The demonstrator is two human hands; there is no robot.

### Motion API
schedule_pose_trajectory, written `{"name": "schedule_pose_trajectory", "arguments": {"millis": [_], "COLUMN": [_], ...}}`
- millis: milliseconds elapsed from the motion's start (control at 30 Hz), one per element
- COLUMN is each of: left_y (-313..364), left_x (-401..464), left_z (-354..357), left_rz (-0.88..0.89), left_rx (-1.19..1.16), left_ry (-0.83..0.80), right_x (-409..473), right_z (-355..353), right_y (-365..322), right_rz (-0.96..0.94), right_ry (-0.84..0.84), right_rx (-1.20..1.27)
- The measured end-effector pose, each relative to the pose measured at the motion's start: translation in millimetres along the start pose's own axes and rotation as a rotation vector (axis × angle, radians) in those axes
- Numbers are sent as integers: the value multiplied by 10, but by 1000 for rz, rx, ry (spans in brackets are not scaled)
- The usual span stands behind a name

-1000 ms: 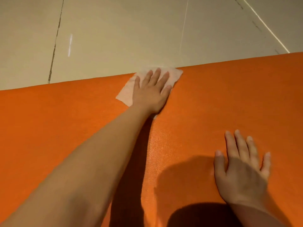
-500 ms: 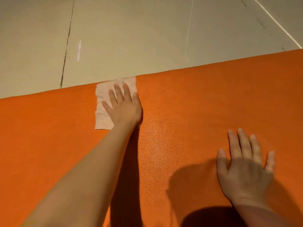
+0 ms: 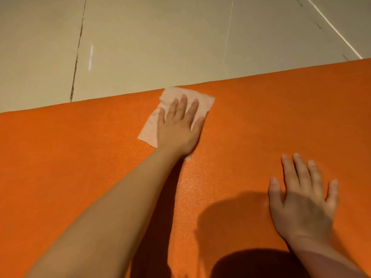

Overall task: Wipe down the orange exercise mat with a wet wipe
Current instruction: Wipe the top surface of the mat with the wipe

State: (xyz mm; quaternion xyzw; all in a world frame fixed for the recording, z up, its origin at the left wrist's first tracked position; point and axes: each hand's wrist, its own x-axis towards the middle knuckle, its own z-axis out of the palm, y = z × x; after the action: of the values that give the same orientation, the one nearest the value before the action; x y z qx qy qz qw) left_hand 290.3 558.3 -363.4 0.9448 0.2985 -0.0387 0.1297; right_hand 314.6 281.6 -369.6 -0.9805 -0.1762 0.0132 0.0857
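Head view: pale tiled floor (image 3: 160, 37) across the far part, dark grout lines through it; orange exercise mat (image 3: 80, 157) over all the near part, far edge slanting up to the right

Left hand (image 3: 177, 129) flat with fingers straight and slightly spread, pressing the wet wipe (image 3: 152, 125) onto the mat at its far edge, one wipe corner touching that edge or just over it. Right hand (image 3: 303, 199) flat on the mat near right, fingers spread, holding nothing, apparently bracing

Risks, as judgement: wipe sliding past the far edge onto the floor and picking up grit; its left portion, not under the palm, folding or bunching on the textured surface; mat creeping if the bracing hand lifts

Wide open mat to the left and right of the wipe, also nearer; no mat left on the far side
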Motion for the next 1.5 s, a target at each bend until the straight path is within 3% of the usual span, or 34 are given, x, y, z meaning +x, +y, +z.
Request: {"name": "schedule_pose_trajectory", "arguments": {"millis": [133,367,500,567,667,800,1067,1167,1233,1300,1400,1500], "left_y": [-360,40,819,987,886,538,-715,-683,-398,44,705,835], "left_x": [139,283,109,33,99,202,-665,-946,-1030,-1201,-1802,-2290], "left_z": [-141,-75,159,242,220,73,-172,-138,-48,113,417,538], "left_rz": [-161,-383,-6,83,135,328,-224,-420,-455,-304,66,166], "left_rx": [-3,-20,26,17,54,88,28,-1,6,31,26,22], "left_ry": [53,50,-1,-14,-28,-63,29,20,6,-14,3,-37], "right_x": [19,37,48,37,25,14,-6,5,19,33,26,68], "right_z": [-19,11,16,19,14,28,11,-14,-44,-77,-133,-196], "right_y": [11,28,43,26,26,34,14,-6,-8,4,12,48], "right_rz": [6,-3,3,2,-5,-9,-1,2,-4,-11,-18,-26], "right_ry": [-73,-69,-64,-51,-63,-36,16,-39,-88,-106,-157,-286], "right_rx": [-43,-37,-36,-35,-32,-7,56,31,4,7,9,-14]}}
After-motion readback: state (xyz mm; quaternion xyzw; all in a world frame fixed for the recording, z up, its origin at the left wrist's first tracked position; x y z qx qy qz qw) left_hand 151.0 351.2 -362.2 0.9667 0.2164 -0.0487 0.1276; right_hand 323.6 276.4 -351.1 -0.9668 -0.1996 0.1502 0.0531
